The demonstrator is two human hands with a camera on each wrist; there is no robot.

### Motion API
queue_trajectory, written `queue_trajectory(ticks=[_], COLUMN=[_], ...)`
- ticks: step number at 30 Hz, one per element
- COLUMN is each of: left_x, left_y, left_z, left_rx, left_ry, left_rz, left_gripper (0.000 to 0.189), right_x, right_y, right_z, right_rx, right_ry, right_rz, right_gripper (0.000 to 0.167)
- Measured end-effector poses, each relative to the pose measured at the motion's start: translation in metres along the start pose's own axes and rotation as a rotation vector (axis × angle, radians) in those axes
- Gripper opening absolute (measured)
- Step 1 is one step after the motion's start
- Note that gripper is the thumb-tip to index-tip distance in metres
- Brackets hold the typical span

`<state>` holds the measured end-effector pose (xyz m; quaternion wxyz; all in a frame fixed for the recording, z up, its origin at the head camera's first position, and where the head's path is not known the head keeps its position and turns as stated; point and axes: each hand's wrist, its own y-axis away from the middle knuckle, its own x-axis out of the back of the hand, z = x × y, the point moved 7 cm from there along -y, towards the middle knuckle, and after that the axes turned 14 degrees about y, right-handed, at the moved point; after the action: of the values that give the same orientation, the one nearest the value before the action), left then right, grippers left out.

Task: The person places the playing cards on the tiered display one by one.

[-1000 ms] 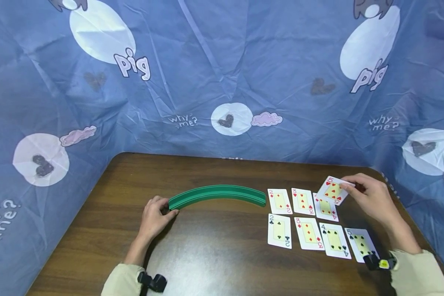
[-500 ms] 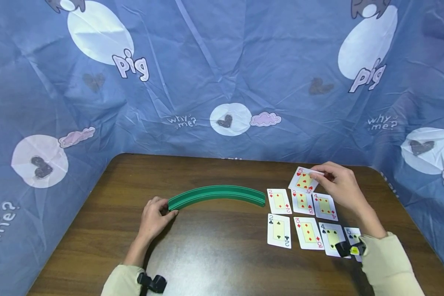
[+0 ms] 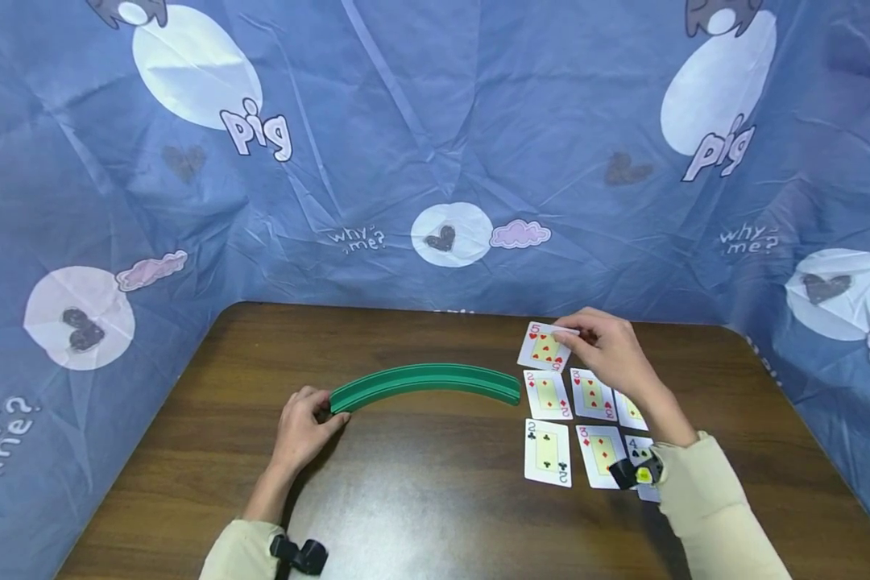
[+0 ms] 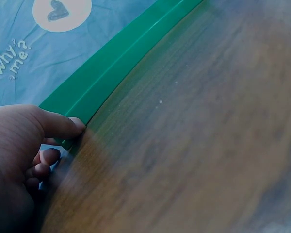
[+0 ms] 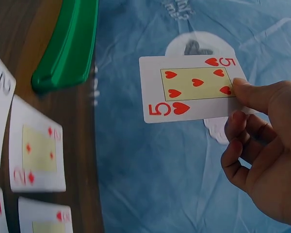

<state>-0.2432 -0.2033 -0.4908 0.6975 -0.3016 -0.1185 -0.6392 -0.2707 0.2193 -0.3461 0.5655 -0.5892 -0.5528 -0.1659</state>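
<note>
Right hand (image 3: 609, 350): thumb and fingertips pinching the five of hearts (image 3: 542, 346) by its right end.
Five of hearts: face up, looks raised off the table (image 3: 406, 483), just past the far edge of the two of diamonds (image 3: 548, 395).
Left hand (image 3: 303, 427): thumb and fingers grasping the left end of the green rack (image 3: 428, 377).
Green rack: curved, on the table, bowed away from the person; right end just beside the two of diamonds.
Far row: two of diamonds, three of hearts (image 3: 593, 395), diamond card (image 3: 629, 413) partly behind the right forearm.
Near row: two of clubs (image 3: 547, 453), three of diamonds (image 3: 598, 451), a four (image 3: 638, 444) mostly hidden by the sleeve (image 3: 710, 507).
Backdrop: blue cloth (image 3: 565, 177), "pig" printed.
</note>
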Motion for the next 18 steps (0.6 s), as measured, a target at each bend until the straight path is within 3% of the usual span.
queue_trajectory(ticks=[9,18], left_x=[0.002,0.001], left_y=[0.001,0.0], left_z=[-0.001,0.0], left_rx=[0.007,0.015], left_ry=[-0.005,-0.002], left_rz=[0.003,-0.003], left_gripper=[0.019,0.019], right_x=[-0.024,-0.057], right_y=[-0.02,-0.034], right_z=[-0.035,-0.057], right_rx=[0.049,0.033], right_ry=[-0.091,-0.211], right_rz=[-0.037,-0.149], right_gripper=[0.01,0.015])
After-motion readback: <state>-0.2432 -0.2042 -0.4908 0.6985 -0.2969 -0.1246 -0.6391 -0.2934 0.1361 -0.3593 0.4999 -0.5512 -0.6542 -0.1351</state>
